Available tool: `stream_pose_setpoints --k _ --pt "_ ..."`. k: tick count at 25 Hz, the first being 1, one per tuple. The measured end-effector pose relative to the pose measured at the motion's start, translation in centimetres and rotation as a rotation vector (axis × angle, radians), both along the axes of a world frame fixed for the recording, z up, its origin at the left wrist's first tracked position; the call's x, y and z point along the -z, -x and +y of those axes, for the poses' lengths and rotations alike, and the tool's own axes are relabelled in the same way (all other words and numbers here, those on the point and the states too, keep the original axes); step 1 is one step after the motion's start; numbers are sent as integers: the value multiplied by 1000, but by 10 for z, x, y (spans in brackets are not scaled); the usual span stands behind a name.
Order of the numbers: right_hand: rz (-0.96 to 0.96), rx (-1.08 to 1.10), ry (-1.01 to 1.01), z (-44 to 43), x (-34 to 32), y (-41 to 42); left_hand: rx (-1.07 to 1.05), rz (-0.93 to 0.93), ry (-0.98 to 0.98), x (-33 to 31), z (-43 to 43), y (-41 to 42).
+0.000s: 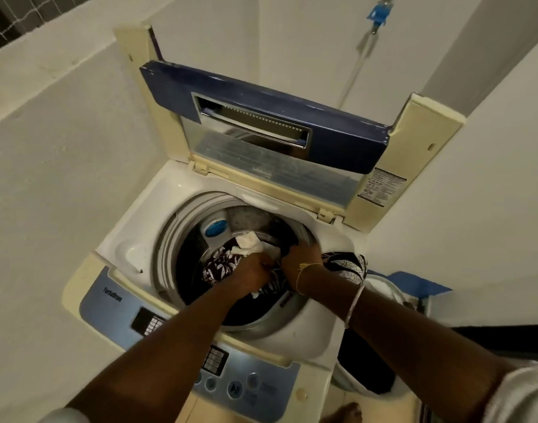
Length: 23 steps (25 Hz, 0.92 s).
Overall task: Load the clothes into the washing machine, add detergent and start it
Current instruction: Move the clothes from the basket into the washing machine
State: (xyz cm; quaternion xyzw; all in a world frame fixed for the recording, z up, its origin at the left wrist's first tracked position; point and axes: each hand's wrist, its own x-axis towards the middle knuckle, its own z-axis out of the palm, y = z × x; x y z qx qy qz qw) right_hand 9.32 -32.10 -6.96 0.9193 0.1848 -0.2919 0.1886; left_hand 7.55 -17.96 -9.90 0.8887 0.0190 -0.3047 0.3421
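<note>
clothes at frame centre are looking soft, light and floppy; i'm bunching them inside the washing machine, with left hand and right hand fingers curling into the fabric.

Both arms outstretched, left hand, right hand, fingers seemingly curled.

The washing machine is glossy yellowed plastic, its drum dull metal; the clothes matt printed cloth.
</note>
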Motion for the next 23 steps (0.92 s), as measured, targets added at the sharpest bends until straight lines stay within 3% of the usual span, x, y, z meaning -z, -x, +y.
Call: stream_pose_setpoints --k 5,9,13,16,20,23 --pt "24 112 -299 17 -10 -14 95 50 -3 -15 -25 0" --pt "-7 295 -661 45 -34 -51 -379 -55 333 -29 11 -6" --pt "43 462 -1234 99 -49 -80 -733 -411 265 -54 66 -27" --pt "52 447 -1461 135 -57 -96 -978 -574 260 -74 94 -40" --pt "37 313 -1508 147 -56 -102 -1047 -599 297 -67 106 -42" --pt "5 327 -1239 120 -25 -96 -774 -377 206 -39 104 -35"
